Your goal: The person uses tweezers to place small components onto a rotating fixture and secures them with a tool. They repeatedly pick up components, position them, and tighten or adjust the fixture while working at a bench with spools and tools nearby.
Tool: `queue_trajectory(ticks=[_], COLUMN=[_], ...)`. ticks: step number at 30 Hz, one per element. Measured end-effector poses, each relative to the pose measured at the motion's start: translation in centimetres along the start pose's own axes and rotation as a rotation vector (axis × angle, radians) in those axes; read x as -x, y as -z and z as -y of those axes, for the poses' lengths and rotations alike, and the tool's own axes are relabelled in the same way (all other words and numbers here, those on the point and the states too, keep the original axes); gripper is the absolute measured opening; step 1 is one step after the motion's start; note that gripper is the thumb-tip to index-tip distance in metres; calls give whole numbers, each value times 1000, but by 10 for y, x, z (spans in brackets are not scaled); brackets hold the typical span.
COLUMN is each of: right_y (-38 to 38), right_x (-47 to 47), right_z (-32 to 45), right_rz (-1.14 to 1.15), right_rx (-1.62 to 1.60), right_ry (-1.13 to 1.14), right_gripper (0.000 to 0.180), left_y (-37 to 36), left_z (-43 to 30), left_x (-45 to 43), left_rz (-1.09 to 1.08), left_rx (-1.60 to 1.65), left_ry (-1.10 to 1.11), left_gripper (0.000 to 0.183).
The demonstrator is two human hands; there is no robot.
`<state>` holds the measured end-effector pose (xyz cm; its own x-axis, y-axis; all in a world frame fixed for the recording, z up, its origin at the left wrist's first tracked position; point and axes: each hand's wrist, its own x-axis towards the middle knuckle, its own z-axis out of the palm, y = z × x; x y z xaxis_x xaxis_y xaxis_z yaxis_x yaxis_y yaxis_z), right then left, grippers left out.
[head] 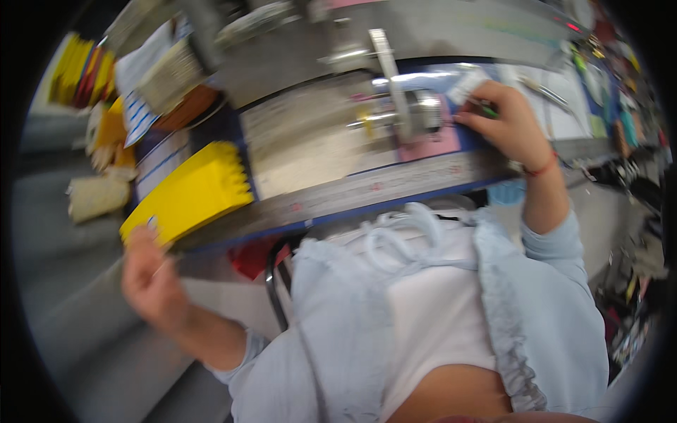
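Observation:
My left hand [153, 285] is blurred, with its fingertips at the near left corner of a stack of yellow sheet pieces [190, 190] with a notched right end. Whether it grips the stack is unclear. My right hand [461, 108] is beside the metal roller [426, 111] of a bench machine, thumb and forefinger bent towards each other. A small green object [489, 110] shows between its fingers, and a white piece [468, 85] lies by the fingertips. It cannot be told whether either is held. A pink sheet [431, 143] lies under the roller.
A steel ruler [365, 186] runs along the table's near edge. A pale block [172, 76], a roll [99, 198] and more yellow pieces [69, 71] are at the left. On the right are a metal-tipped tool [547, 92] on white paper and several small tools.

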<state>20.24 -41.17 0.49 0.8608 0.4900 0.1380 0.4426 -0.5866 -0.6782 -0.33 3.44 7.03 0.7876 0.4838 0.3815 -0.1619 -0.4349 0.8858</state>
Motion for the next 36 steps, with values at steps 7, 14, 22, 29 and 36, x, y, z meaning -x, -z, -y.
queue_trajectory(ticks=[7,14,22,29,36], right_y=[1,3,17,15,-1], right_x=[-11,-5,-19,-24,-25], right_z=[18,9,20,56,82], right_rz=[75,18,-236,-150,36], right_rx=[120,96,-150,-685,-1112], right_ry=[-80,-116,-66,88,48], right_gripper=[11,8,12,20,19], left_y=[-47,-59,-67,-199,-246], left_z=[17,33,6,-32,-52], left_x=[28,31,-5,-28,-41], left_rz=[7,-56,91,52,-240], left_rx=[-726,-800,-815,-260,-47], left_ry=[-253,-419,-647,-1004,-1126], left_gripper=[10,11,18,15,8])
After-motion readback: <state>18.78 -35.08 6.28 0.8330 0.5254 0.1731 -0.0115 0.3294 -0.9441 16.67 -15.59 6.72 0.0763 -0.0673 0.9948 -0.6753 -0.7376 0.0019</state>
